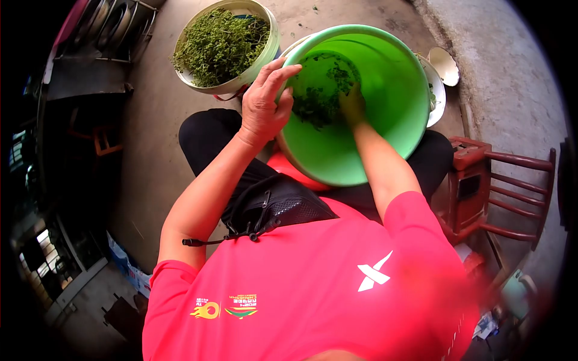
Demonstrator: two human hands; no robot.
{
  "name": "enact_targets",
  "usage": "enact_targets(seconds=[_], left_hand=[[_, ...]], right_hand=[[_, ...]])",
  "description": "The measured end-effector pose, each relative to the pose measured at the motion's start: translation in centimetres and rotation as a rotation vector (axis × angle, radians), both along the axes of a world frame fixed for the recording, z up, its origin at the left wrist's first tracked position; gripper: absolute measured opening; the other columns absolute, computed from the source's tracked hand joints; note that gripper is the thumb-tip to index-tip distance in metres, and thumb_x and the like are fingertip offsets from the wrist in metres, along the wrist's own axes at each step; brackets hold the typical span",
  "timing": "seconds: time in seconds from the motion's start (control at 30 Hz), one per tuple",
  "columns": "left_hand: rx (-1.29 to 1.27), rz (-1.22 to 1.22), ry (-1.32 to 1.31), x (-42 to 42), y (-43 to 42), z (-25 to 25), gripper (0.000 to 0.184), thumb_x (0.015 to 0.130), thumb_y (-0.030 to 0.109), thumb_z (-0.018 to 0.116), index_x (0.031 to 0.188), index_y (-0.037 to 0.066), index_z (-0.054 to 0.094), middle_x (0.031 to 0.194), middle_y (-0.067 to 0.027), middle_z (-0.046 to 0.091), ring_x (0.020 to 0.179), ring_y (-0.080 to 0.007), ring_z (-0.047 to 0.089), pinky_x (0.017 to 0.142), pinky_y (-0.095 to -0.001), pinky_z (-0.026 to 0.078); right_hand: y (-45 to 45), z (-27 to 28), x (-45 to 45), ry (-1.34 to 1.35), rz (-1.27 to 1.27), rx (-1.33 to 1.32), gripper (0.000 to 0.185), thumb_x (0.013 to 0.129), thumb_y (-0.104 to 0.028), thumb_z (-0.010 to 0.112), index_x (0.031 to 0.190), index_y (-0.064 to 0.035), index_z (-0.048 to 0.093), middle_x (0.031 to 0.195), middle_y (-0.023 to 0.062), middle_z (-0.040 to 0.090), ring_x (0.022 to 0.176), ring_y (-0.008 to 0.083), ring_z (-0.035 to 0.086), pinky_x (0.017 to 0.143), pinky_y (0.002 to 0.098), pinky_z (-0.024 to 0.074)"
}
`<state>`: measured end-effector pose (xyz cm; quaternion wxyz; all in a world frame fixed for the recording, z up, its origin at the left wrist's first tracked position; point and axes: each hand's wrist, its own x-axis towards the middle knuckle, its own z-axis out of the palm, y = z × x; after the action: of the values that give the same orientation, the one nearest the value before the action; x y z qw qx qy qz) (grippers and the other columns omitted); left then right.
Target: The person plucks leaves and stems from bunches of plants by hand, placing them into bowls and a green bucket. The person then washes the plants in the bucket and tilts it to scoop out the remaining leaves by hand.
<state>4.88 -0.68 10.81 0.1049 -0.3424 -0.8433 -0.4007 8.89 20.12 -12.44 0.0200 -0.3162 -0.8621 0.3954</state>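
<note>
A large green bucket (391, 114) is tilted towards me between my legs, its mouth facing up at me. My left hand (265, 102) grips the bucket's left rim, with fingers hooked over the edge. Deep inside, my right hand (353, 105) is at the bottom beside dark wet-looking leafy bits (316, 103). Shade and greenish light blur its fingers, so whether they hold anything is unclear. Beyond my left hand stands a pale bucket (272, 51) heaped with green sprigs (223, 45).
A reddish-brown wooden chair (469, 189) stands at the right. White bowls (444, 66) sit behind the green bucket's right side. A rack with pans (111, 27) is at the upper left. A concrete ledge (500, 72) runs along the right.
</note>
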Motion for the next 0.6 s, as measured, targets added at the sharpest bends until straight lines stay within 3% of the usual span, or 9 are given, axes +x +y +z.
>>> enact_targets(seconds=[0.07, 0.17, 0.23, 0.27, 0.33, 0.37, 0.43, 0.57, 0.6], left_hand=[[0.003, -0.001, 0.006, 0.1, 0.3, 0.0, 0.045, 0.071, -0.002, 0.057, 0.112, 0.015, 0.058, 0.115, -0.0148, 0.057, 0.101, -0.0322, 0.059, 0.081, -0.0371, 0.051], [-0.009, -0.007, 0.009, 0.0, 0.1, 0.2, 0.045, 0.071, -0.002, 0.057, 0.113, 0.015, 0.058, 0.115, -0.0145, 0.057, 0.101, -0.0321, 0.059, 0.081, -0.0371, 0.051], [-0.021, -0.007, 0.006, 0.0, 0.0, 0.2, 0.045, 0.071, -0.002, 0.057, 0.113, 0.015, 0.058, 0.115, -0.0143, 0.057, 0.101, -0.032, 0.059, 0.081, -0.0371, 0.051], [-0.02, -0.004, 0.005, 0.1, 0.1, 0.1, 0.045, 0.071, -0.002, 0.057, 0.113, 0.015, 0.058, 0.115, -0.014, 0.057, 0.101, -0.0319, 0.059, 0.08, -0.037, 0.051], [-0.014, -0.004, 0.02, -0.2, 0.2, 0.0, 0.045, 0.071, -0.002, 0.057, 0.113, 0.016, 0.058, 0.115, -0.0135, 0.057, 0.101, -0.0314, 0.059, 0.08, -0.037, 0.051], [-0.014, -0.003, 0.01, -0.1, 0.1, -0.1, 0.045, 0.071, -0.002, 0.057, 0.113, 0.016, 0.058, 0.115, -0.0135, 0.057, 0.101, -0.0314, 0.059, 0.08, -0.037, 0.051], [0.009, -0.01, 0.03, -0.4, 0.1, -0.1, 0.045, 0.071, -0.002, 0.057, 0.112, 0.016, 0.058, 0.115, -0.0133, 0.057, 0.101, -0.0306, 0.059, 0.08, -0.0365, 0.051], [0.009, -0.007, 0.022, -0.2, 0.2, 0.0, 0.045, 0.071, -0.002, 0.058, 0.112, 0.015, 0.058, 0.114, -0.0129, 0.058, 0.103, -0.0297, 0.059, 0.081, -0.0356, 0.05], [0.007, -0.012, 0.019, -0.1, 0.2, 0.0, 0.045, 0.071, -0.002, 0.058, 0.112, 0.015, 0.058, 0.114, -0.0129, 0.058, 0.103, -0.0297, 0.059, 0.081, -0.0356, 0.05]], right_hand=[[0.6, 1.2, -1.4, 0.038, -0.098, 0.123, 0.052, 0.076, -0.027, 0.066, 0.122, -0.011, 0.048, 0.112, 0.0178, 0.058, 0.101, 0.0366, 0.057, 0.084, 0.0436, 0.0476], [0.6, 2.3, -2.9, -0.141, 0.051, 0.114, 0.05, 0.075, -0.024, 0.064, 0.122, -0.0151, 0.049, 0.12, 0.0166, 0.052, 0.1, 0.0392, 0.056, 0.084, 0.045, 0.0481], [0.8, 1.8, -3.2, -0.069, 0.288, 0.246, 0.05, 0.074, -0.023, 0.064, 0.122, -0.0178, 0.05, 0.116, 0.0182, 0.055, 0.101, 0.0362, 0.057, 0.082, 0.0454, 0.0487], [1.1, 1.5, -3.6, -0.074, 0.291, 0.238, 0.05, 0.074, -0.023, 0.064, 0.122, -0.0178, 0.05, 0.116, 0.0182, 0.055, 0.101, 0.0362, 0.057, 0.082, 0.0454, 0.0487], [1.6, 1.1, -4.0, -0.34, 0.357, 0.05, 0.051, 0.074, -0.023, 0.066, 0.122, -0.0172, 0.051, 0.102, 0.0182, 0.061, 0.095, 0.0344, 0.06, 0.081, 0.0413, 0.0482], [1.8, 0.3, -3.3, -0.35, 0.358, 0.049, 0.051, 0.074, -0.023, 0.066, 0.122, -0.0172, 0.051, 0.102, 0.0182, 0.061, 0.095, 0.0344, 0.06, 0.081, 0.0413, 0.0482], [2.0, -1.3, -2.3, -0.258, 0.501, -0.005, 0.048, 0.075, -0.021, 0.064, 0.121, -0.0158, 0.052, 0.093, 0.0189, 0.063, 0.091, 0.0331, 0.062, 0.078, 0.0409, 0.0486], [0.0, 0.5, -0.3, -0.053, 0.53, 0.039, 0.049, 0.074, -0.022, 0.064, 0.121, -0.0155, 0.051, 0.096, 0.0186, 0.061, 0.092, 0.0342, 0.061, 0.078, 0.0426, 0.0486], [-1.3, 2.1, -0.2, -0.015, 0.516, 0.157, 0.049, 0.074, -0.022, 0.064, 0.121, -0.0148, 0.051, 0.097, 0.0187, 0.06, 0.093, 0.0349, 0.06, 0.079, 0.0438, 0.0483]])
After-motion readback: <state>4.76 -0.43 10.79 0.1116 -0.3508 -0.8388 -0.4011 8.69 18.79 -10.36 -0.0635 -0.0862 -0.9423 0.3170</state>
